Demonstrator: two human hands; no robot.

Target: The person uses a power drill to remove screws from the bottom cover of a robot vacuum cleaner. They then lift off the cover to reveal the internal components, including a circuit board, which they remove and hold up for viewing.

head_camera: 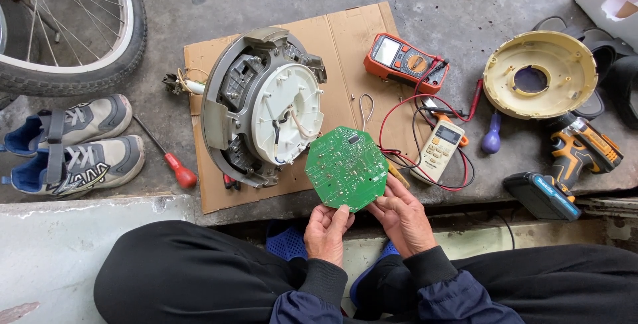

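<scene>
A green circuit board (pixel 346 167) was gripped at its lower edge by the left hand (pixel 326 231) and at its right edge by the right hand (pixel 402 216), and was held above the front edge of a sheet of cardboard (pixel 345 38) on the concrete floor. Just behind the board, an opened round appliance (pixel 262 105) was propped on the cardboard. An orange meter (pixel 405 63) was set to the right, and a red-handled screwdriver (pixel 169 158) lay to the left.
</scene>
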